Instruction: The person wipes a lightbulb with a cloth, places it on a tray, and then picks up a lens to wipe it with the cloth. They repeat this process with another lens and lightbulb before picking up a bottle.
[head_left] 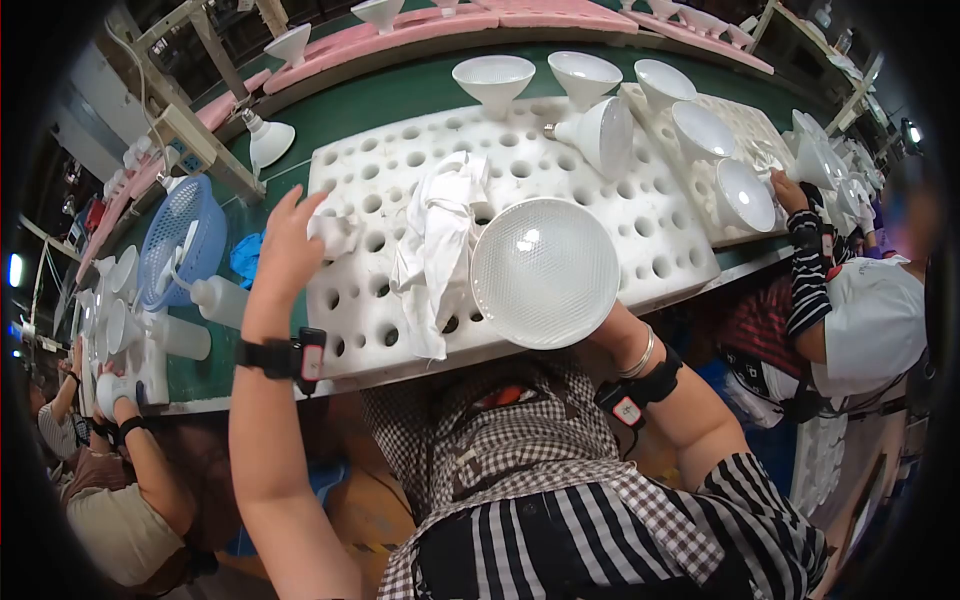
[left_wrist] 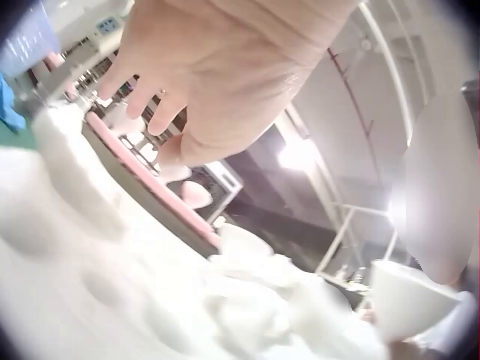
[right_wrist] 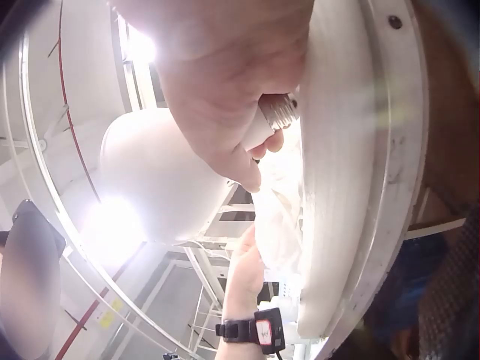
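Observation:
My right hand [head_left: 618, 338] grips a large white reflector bulb [head_left: 545, 272] by its neck, its textured round face turned up toward my head. In the right wrist view, fingers [right_wrist: 217, 135] wrap the neck, and the metal screw base [right_wrist: 280, 111] pokes out past them. My left hand [head_left: 290, 245] hovers over the left edge of the white foam board [head_left: 420, 140], fingers spread and loosely bent, palm bare in the left wrist view. Right by its fingertips is a small crumpled white cloth [head_left: 338, 236]. A larger white cloth [head_left: 440, 235] lies mid-board, left of the bulb.
Another bulb [head_left: 600, 135] lies on the board, with several more upright at the back and right. To the left are a blue basket [head_left: 185, 240], a white bottle [head_left: 220, 300] and a lone bulb [head_left: 268, 140]. People work close by on both sides.

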